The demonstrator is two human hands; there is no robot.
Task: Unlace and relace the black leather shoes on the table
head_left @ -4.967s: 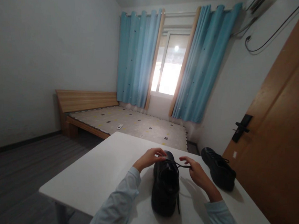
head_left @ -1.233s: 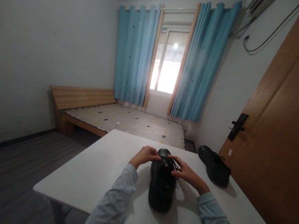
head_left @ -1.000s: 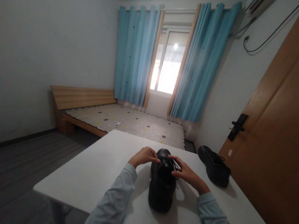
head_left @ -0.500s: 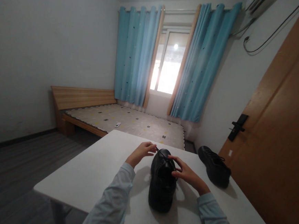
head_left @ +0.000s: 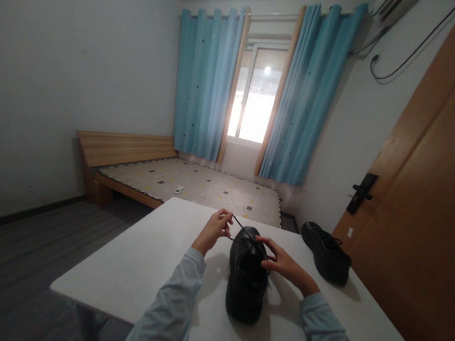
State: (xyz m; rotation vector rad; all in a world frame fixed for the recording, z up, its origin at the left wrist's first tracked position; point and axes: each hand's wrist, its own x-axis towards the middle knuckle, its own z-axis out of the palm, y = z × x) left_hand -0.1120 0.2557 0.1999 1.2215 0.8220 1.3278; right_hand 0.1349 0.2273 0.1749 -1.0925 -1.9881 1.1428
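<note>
Pointing windowward — black shoe (head_left: 247,279), lengthwise away.

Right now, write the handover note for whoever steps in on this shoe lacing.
Left hand: pinches the lace, pulled taut up and left of the near shoe.
Right hand: fingers on the shoe's lacing, steadying it.
Near shoe stands on the table; second shoe stands to its right, untouched.
Done: lace drawn out on one side.
Left: no bow visible yet on the near shoe.
</note>
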